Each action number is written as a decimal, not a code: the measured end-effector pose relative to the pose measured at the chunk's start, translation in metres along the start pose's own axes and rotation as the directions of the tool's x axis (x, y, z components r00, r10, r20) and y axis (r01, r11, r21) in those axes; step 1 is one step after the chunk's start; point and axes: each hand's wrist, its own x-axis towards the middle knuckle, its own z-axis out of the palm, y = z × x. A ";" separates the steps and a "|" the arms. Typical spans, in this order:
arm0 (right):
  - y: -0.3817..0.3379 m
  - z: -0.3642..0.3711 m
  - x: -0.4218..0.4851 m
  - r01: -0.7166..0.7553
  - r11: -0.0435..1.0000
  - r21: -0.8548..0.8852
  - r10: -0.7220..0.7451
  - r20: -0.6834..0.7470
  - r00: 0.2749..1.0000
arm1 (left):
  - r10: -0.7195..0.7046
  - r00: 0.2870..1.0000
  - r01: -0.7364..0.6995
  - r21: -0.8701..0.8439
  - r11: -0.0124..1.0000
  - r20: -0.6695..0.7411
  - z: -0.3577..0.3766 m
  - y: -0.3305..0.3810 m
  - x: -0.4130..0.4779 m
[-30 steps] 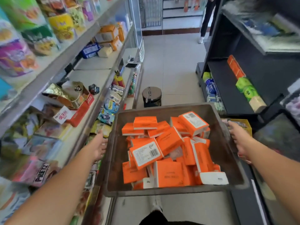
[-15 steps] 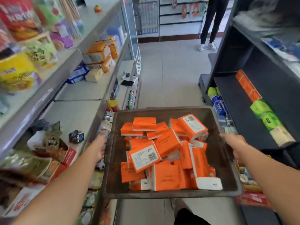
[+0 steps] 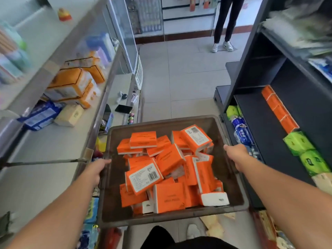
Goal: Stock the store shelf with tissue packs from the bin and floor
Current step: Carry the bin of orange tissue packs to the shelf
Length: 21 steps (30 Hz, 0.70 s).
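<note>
Beside the dark shelf (image 3: 260,126), a brown bin (image 3: 161,121) heaped with orange tissue packs (image 3: 169,159) is held up, left grip (image 3: 97,169) and right grip (image 3: 237,155) each curled round a side rim

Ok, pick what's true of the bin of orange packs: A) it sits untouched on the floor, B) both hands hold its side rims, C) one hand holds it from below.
B: the left hand grips the bin by its left rim and the right hand grips the right rim.
</note>
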 end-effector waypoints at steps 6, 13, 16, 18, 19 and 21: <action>-0.050 0.032 0.053 -0.072 0.994 0.083 0.080 -0.091 0.993 | -0.007 1.000 0.006 0.103 0.995 0.003 0.032 0.069 0.151; -0.091 0.068 0.086 -0.201 0.955 0.218 0.249 -0.220 0.943 | 0.178 0.982 -0.185 0.178 0.966 0.057 0.091 0.199 0.159; -0.111 0.071 0.100 -0.266 0.923 0.277 0.328 -0.207 0.922 | 0.207 0.974 -0.223 0.201 0.954 0.095 0.110 0.248 0.194; -0.117 0.073 0.111 -0.263 0.918 0.299 0.336 -0.227 0.914 | 0.226 0.967 -0.248 0.226 0.942 0.119 0.126 0.275 0.193; -0.122 0.073 0.117 -0.245 0.919 0.309 0.325 -0.238 0.915 | 0.238 0.962 -0.263 0.228 0.938 0.133 0.135 0.287 0.196; -0.131 0.073 0.127 -0.240 0.900 0.363 0.350 -0.274 0.896 | 0.247 0.956 -0.278 0.227 0.933 0.159 0.154 0.313 0.204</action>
